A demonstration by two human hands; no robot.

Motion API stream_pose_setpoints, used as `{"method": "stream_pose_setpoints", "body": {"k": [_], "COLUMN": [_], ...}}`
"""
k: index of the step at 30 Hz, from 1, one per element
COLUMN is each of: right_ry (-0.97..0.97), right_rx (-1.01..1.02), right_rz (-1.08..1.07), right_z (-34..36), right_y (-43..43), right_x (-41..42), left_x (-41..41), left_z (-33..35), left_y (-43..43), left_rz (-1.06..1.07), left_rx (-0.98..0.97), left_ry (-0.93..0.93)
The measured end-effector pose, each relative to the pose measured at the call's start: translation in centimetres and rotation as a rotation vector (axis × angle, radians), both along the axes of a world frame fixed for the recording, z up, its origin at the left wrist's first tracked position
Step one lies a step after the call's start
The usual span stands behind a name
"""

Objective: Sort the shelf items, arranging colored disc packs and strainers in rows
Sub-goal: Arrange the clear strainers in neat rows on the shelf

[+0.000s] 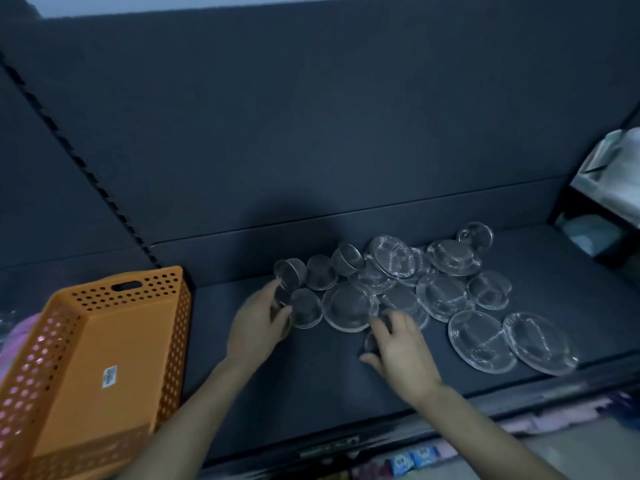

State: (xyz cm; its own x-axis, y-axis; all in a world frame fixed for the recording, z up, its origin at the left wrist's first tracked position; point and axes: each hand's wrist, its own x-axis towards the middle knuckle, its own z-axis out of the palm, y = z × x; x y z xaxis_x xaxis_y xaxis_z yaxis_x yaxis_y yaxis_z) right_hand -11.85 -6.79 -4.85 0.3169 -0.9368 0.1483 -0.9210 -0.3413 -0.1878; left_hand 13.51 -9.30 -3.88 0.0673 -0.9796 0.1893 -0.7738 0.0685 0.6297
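Observation:
Several round mesh strainers in clear wrap lie in a loose cluster on the dark shelf [329,382]. Small ones [320,271] sit at the left of the cluster, a mid-sized one [349,306] in the middle, and two large flat ones [481,341] [540,342] at the right front. My left hand [258,323] curls its fingers round a small strainer [282,299] at the cluster's left edge. My right hand [398,344] has its fingers curled over another small strainer [372,341], mostly hidden beneath it. No colored disc packs are visible.
An orange perforated basket [97,368] stands tilted at the left on the shelf, with pink items behind it. White packaged goods [613,178] fill the neighbouring rack at the right. Colourful packs [412,460] sit on the shelf below the front edge.

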Motion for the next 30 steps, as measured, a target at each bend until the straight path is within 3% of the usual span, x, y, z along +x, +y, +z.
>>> {"method": "stream_pose_setpoints", "body": {"k": [3, 6, 10, 16, 23, 30], "right_ry": [0.019, 0.041, 0.023, 0.027, 0.004, -0.043], "right_rx": [0.006, 0.135, 0.237, 0.230, 0.251, 0.162], "right_rz": [-0.023, -0.076, -0.158, -0.234, -0.272, -0.229], "right_z": [-0.2, -1.1, -1.8, -2.0, -1.5, -0.4], "right_y": [-0.2, -1.0, -2.0, -2.7, -2.5, -2.9], "right_x": [0.0, 0.2, 0.3, -0.3, -2.0, -1.3], "left_x": [0.0, -0.4, -1.6, -3.1, -4.3, -2.9], "left_z": [-0.7, -1.5, -1.9, -2.3, -2.4, -2.1], "left_y": [-1.4, -2.7, -4.3, -5.7, -5.4, -4.4], "left_rz": [0.081, 0.005, -0.073, -0.110, -0.188, 0.011], "left_rx": [0.078, 0.235, 0.189, 0.123, 0.135, 0.033], "left_ry": [-0.103, -0.035, 0.012, 0.038, 0.241, 0.395]}}
